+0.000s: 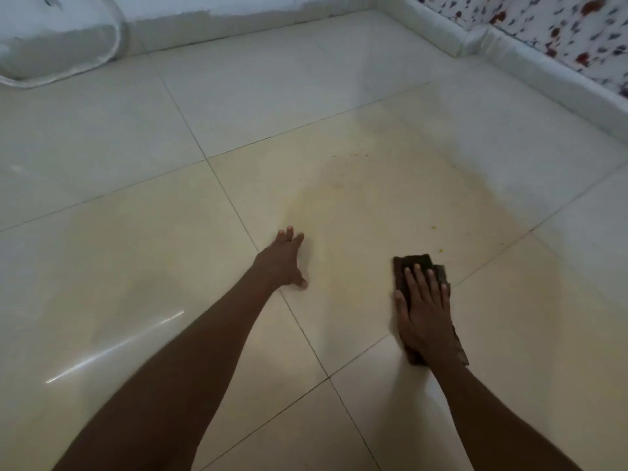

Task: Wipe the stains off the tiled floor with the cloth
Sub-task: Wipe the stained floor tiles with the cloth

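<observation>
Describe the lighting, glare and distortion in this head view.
Head view: dim, cool light at the far wall, warmer yellow cast on the tiled floor near the hands; a bright glare streak beside the left forearm; wide-angle bending curves the grout lines; the left hand is slightly soft, while the right hand lies flat on the dark cloth.

White fixture (57,45) top left; floral wall (557,28) top right.

The right hand (424,312) lies flat over the dark cloth (413,263), hiding its middle; only the edges show. A white object (57,45) at upper left is cut by the frame and blurred. Yellow specks (433,227) too small to identify.
</observation>
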